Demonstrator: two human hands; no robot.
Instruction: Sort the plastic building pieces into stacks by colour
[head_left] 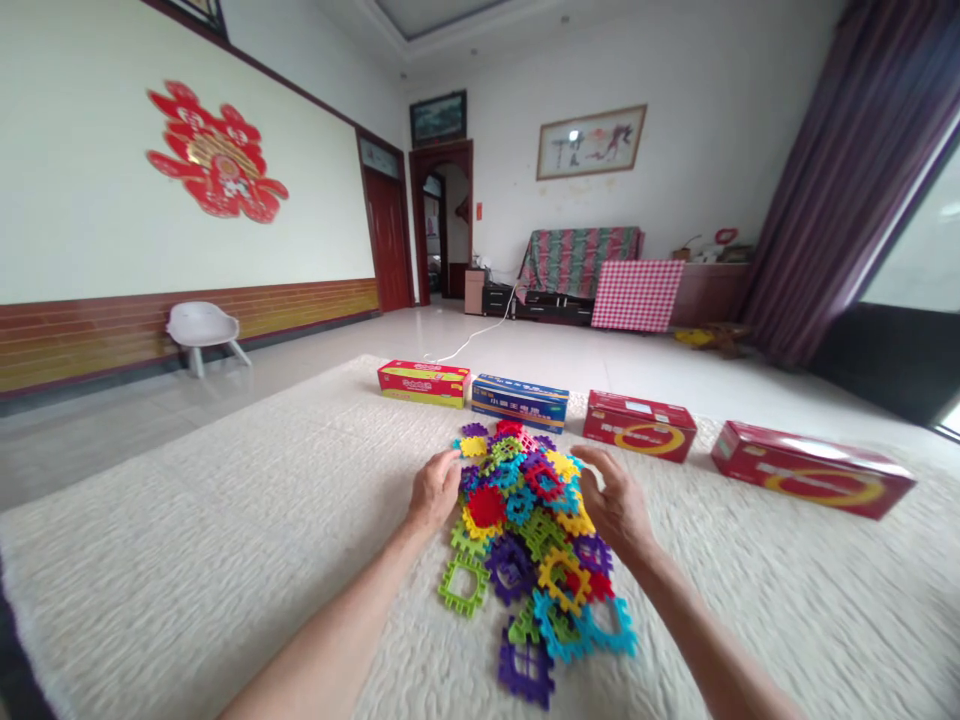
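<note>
A heap of colourful plastic interlocking building pieces (517,505) lies on the pale mat between my two hands. My left hand (435,492) is at the heap's left edge, loosely curved, its fingertips beside a yellow piece (474,447); no held piece shows in it. On the opposite side, my right hand (616,498) has its thumb and forefinger apart, close to yellow and blue pieces. Nearer to me are a green square frame (445,588), a purple window piece (526,692) and a light blue piece (626,630). Some fingers on both hands are hidden.
Behind the heap stand a red-and-yellow box (424,384), a blue box (519,403) and two dark red boxes, one nearer the middle (637,425) and one at right (814,468). The textured mat (225,530) lies beneath everything. A white child's chair (202,325) stands by the left wall.
</note>
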